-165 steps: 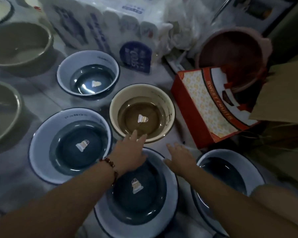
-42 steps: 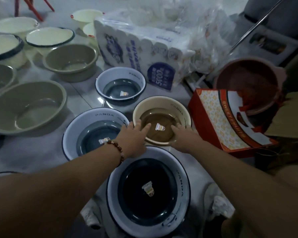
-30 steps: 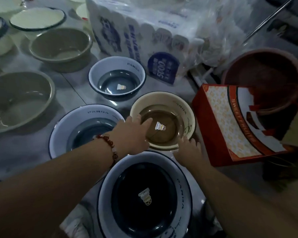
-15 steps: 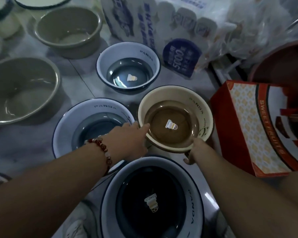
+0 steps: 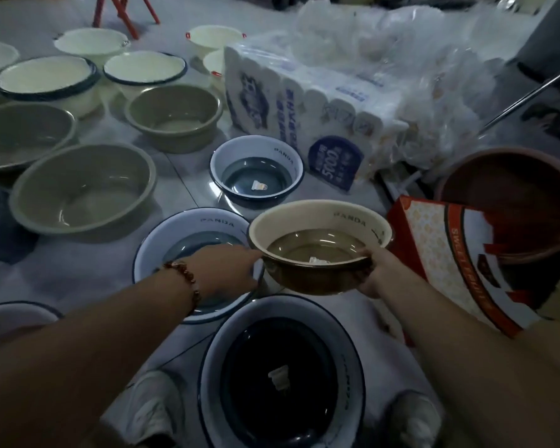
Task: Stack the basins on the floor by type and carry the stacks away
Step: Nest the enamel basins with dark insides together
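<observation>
Cream basin (image 5: 320, 234), gripped at opposite rims by left hand (image 5: 227, 273) and right hand (image 5: 374, 273); keep it level, away from the blue basins.

A: Can you see the fingers of the left hand (image 5: 228, 273)?

B: No. They go behind the brown bowl (image 5: 319, 245). The right hand (image 5: 377, 274) hides its fingers there too.

A: And the dark bowl (image 5: 282, 379) at the bottom?

B: The edge cuts it off. Its sticker is too blurry to read.

A: The red box (image 5: 459, 253)?

B: An arm covers one corner.
</observation>
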